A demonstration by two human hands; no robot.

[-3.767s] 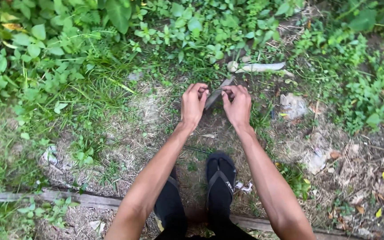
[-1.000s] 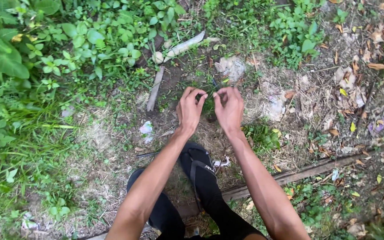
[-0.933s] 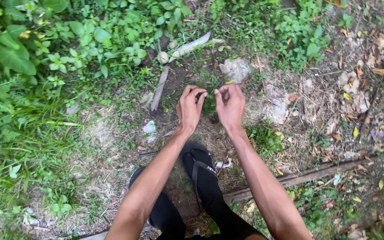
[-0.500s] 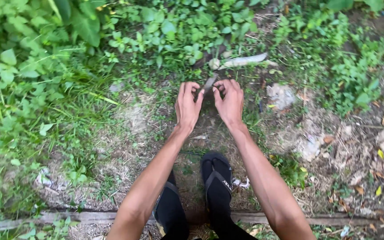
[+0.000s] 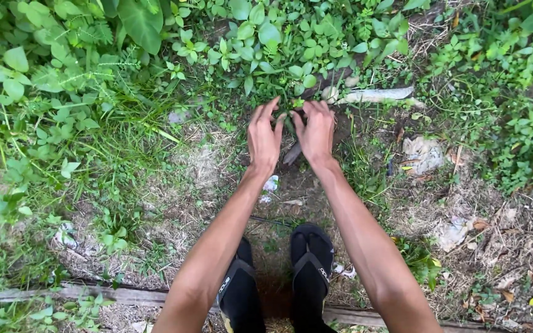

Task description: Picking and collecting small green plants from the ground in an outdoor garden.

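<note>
Both hands point(image 5: 291, 132) stretch forward, fingertips meeting, perhaps pinching something small.

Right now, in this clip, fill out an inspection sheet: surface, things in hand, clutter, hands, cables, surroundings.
Surface: bare soil with dry grass patches.
Things in hand: too small to make out; fingertips meet above a flat stick.
Clutter: white scrap, crumpled pale debris, dry leaves at right.
Hands: left hand and right hand side by side, fingers curled; grip unclear.
Cables: nothing seen.
Surroundings: leafy weeds ahead, pale branch, wooden plank by black sandals.
</note>
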